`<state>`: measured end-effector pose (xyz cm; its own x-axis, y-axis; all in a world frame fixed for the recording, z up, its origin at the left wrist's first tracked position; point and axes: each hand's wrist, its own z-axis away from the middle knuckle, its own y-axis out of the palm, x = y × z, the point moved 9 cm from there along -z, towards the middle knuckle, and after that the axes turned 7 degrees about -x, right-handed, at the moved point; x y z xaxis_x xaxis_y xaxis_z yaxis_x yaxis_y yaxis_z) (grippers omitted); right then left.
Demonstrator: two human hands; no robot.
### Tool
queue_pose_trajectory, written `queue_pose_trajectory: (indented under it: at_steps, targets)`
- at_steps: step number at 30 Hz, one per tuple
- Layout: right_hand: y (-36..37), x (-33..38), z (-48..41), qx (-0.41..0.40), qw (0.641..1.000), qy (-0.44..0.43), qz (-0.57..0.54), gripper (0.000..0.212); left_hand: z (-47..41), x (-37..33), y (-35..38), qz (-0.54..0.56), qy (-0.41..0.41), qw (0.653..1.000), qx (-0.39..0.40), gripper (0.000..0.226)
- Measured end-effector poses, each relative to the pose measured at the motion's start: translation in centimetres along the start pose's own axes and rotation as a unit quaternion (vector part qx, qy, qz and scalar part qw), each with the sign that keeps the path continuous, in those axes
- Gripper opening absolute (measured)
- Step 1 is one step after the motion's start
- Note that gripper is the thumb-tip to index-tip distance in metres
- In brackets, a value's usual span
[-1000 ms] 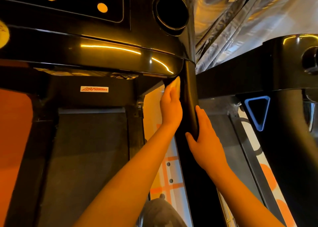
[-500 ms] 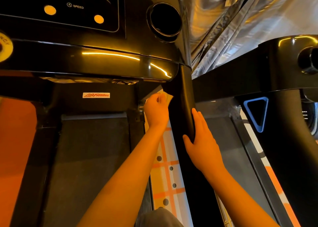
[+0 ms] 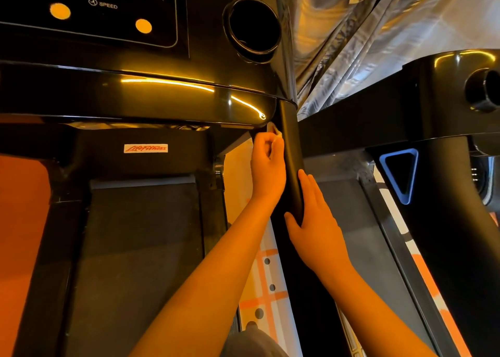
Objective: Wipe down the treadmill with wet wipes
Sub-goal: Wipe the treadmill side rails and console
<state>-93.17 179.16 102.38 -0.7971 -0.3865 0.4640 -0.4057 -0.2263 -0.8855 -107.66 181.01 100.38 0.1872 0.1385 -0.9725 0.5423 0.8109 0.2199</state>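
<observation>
Head camera: we see the wet wipe [image 3: 273,131] as a small pale wad at the top of the treadmill's black upright post [image 3: 291,151], tucked in the corner where the post meets the underside of the glossy console [image 3: 151,94]. The left hand [image 3: 268,168] holds it there; its grip is curled, fingertips pinching the wipe against the left side of the post. Most of the wipe is hidden by the fingers.

The right hand [image 3: 315,221] rests lower on the same post. Its grip is spread, with the fingers straight along the post's right side and the thumb laid across the front.

Above the hands, the console carries a round cup holder [image 3: 254,25] and two orange buttons [image 3: 60,11] beside the word SPEED. Below the console, a white label [image 3: 146,148] with red lettering sits on the front housing, and the dark belt [image 3: 140,248] runs down towards us.

Between the belt and the post lies a patterned floor mat [image 3: 267,289], orange and white with dark dots. To the right stands a second treadmill [image 3: 446,99] with a blue triangle [image 3: 400,175] on its post. Behind both machines hangs a crumpled silvery sheet [image 3: 378,32].
</observation>
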Motion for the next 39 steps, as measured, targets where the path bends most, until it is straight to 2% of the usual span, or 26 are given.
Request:
queue_pose_trajectory:
  at_steps: [2, 5, 7, 9, 11, 20, 27, 30, 33, 37, 39]
  targets:
    - [0.0, 0.0, 0.0, 0.001, 1.000, 0.001, 0.001, 0.080, 0.1, 0.7, -0.2, 0.026, -0.032, 0.999, 0.003, 0.021]
    - [0.0, -0.1, 0.0, 0.001, 1.000, 0.004, 0.006, 0.080, -0.2, 1.9, -0.9, 0.088, -0.096, 0.991, -0.038, 0.028]
    - [0.1, -0.1, 0.0, 0.002, 1.000, 0.005, 0.003, 0.080, -0.4, 1.7, -1.6, 0.084, -0.083, 0.989, -0.084, 0.022]
    - [0.1, 0.0, 0.0, 0.003, 1.000, 0.003, 0.001, 0.080, -0.7, 1.2, -1.5, 0.056, -0.038, 0.993, -0.095, 0.016]
    - [0.0, 0.0, 0.0, 0.004, 1.000, 0.003, 0.003, 0.080, -0.9, 1.4, -0.8, 0.028, -0.018, 0.997, -0.070, 0.024]
    - [0.1, -0.1, 0.0, 0.011, 1.000, 0.008, 0.007, 0.080, 0.3, 1.6, 3.0, -0.007, -0.078, 0.989, 0.125, 0.053]
    - [0.2, -0.4, -0.1, 0.021, 1.000, 0.013, 0.010, 0.079, 0.6, 1.0, 3.5, -0.007, -0.045, 0.985, 0.167, 0.057]
    - [0.3, -0.3, -0.1, 0.020, 1.000, 0.015, 0.016, 0.081, -0.5, 3.3, 3.8, 0.014, -0.088, 0.982, 0.168, 0.058]
    - [0.3, -0.4, -0.1, 0.019, 0.999, 0.018, 0.029, 0.082, -1.5, 5.4, 3.9, 0.005, -0.159, 0.974, 0.162, 0.085]
    - [0.4, -0.3, -0.2, 0.014, 0.999, 0.013, 0.041, 0.082, -3.8, 10.2, 4.0, -0.017, -0.203, 0.970, 0.135, 0.130]
    - [0.4, -0.3, -0.2, 0.011, 0.999, 0.010, 0.045, 0.082, -4.3, 12.9, 4.0, -0.032, -0.263, 0.956, 0.122, 0.130]
